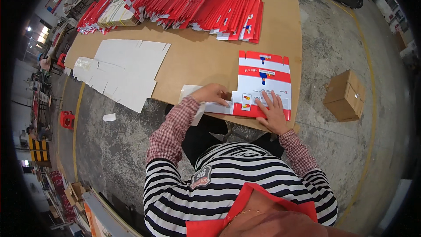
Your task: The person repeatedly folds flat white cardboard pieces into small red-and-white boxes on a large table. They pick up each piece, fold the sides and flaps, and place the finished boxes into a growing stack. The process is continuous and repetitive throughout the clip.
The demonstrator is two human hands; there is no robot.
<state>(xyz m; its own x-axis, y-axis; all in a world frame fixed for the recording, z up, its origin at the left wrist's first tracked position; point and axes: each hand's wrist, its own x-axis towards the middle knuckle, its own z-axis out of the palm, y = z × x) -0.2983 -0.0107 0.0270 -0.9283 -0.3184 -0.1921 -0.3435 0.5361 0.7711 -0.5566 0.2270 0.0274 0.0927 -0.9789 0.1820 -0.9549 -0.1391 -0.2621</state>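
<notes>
A flat red-and-white printed carton (263, 83) lies at the near right corner of the brown table. My right hand (274, 113) rests on its lower part, fingers spread and palm down. My left hand (212, 94) is at the carton's left side, its fingers curled and the thumb over a white flap (219, 108). The undersides of those fingers are hidden. White board (188, 90) shows beneath my left wrist, and a pale strip (198, 115) hangs past the table's near edge there.
Across the far side of the table (193, 57) leans a long row of folded red-and-white cartons (193, 2). A strapped bundle (117, 12) sits in its left part. Plain white board sheets (125, 68) overhang the left edge. A brown box (345, 95) stands on the floor at right.
</notes>
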